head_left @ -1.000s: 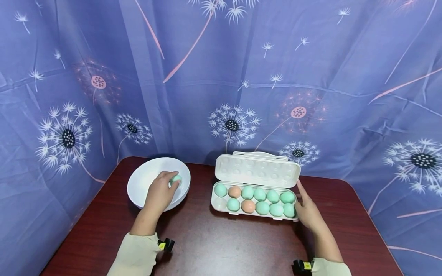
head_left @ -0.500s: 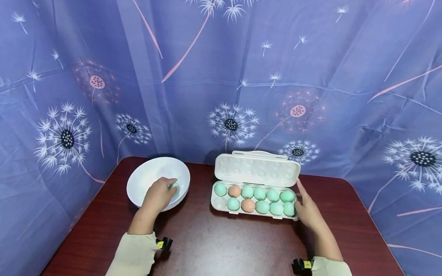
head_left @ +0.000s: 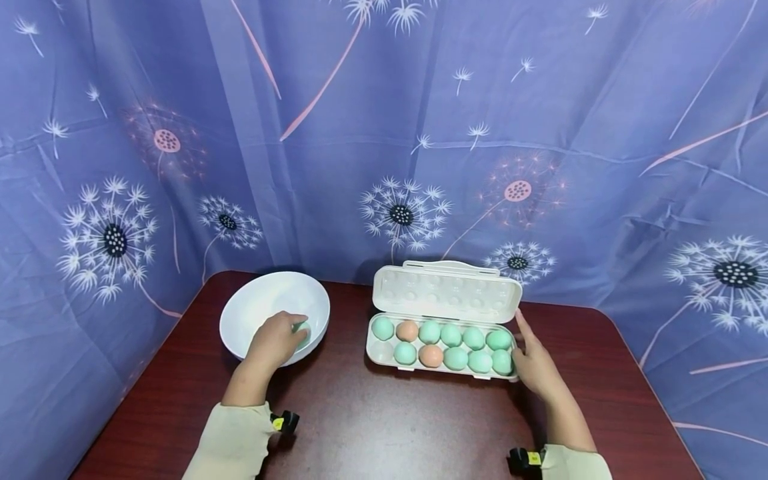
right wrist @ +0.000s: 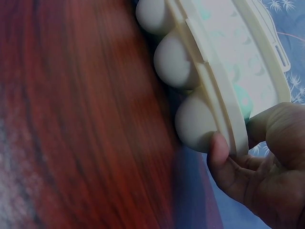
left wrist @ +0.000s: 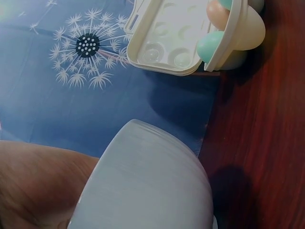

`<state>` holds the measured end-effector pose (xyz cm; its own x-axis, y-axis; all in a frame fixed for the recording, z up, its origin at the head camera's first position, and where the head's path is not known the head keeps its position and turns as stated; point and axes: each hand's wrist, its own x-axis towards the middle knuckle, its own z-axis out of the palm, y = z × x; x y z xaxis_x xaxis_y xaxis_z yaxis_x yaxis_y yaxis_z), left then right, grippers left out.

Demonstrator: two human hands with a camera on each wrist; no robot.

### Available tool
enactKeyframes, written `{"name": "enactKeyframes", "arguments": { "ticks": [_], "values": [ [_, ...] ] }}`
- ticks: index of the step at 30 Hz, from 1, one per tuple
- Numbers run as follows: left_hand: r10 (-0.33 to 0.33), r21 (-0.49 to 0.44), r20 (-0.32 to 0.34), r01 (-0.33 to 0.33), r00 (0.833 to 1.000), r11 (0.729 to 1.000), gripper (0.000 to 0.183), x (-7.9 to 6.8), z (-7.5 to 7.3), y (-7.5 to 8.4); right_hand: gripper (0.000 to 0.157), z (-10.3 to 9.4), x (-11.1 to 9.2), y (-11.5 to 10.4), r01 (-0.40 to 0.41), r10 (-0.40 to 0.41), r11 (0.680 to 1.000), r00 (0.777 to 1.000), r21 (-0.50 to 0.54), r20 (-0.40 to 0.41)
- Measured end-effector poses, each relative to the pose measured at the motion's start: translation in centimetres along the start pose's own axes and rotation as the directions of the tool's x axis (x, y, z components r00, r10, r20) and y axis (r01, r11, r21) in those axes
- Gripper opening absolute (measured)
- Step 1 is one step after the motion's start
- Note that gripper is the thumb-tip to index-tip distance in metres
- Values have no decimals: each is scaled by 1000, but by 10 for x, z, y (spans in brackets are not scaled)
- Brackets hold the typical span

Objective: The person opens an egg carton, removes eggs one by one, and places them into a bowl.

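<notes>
Inside the white bowl (head_left: 255, 303) on the left, my left hand (head_left: 276, 337) holds a green egg (head_left: 304, 330) between thumb and fingers near the right inner wall. The left wrist view shows the bowl's outer side (left wrist: 152, 186) hiding the fingers and egg. A white egg carton (head_left: 447, 293) stands with its lid raised at the centre right. Green eggs (head_left: 456, 359) and two orange eggs (head_left: 431, 356) fill its cups, except the bare front-left cup (head_left: 381, 352). My right hand (head_left: 536, 370) grips the carton's right end, fingers curled round the rim in the right wrist view.
A dark reddish wooden table (head_left: 384, 427) bears the bowl and carton, which stand apart near its back edge. Behind and beside it hangs a blue curtain (head_left: 336, 200) printed with dandelions.
My left hand has lowered slightly with the green egg, deeper into the bowl. The right hand and carton have kept their place.
</notes>
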<state>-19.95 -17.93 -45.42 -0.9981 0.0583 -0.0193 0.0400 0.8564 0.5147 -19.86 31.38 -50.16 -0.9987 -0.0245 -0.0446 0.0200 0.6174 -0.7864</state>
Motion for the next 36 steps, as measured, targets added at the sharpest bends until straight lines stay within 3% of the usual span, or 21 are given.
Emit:
{"name": "enactKeyframes", "arguments": {
  "ticks": [17, 36],
  "values": [
    [-66, 43, -16, 67, 998, 997, 37, 1, 0, 0, 83, 0, 3, 5, 13, -13, 1000, 1000, 6, 0],
    [-75, 62, -5, 76, 997, 995, 38, 5, 3, -3, 83, -1, 2, 4, 13, -13, 1000, 1000, 22, 4]
  ]
}}
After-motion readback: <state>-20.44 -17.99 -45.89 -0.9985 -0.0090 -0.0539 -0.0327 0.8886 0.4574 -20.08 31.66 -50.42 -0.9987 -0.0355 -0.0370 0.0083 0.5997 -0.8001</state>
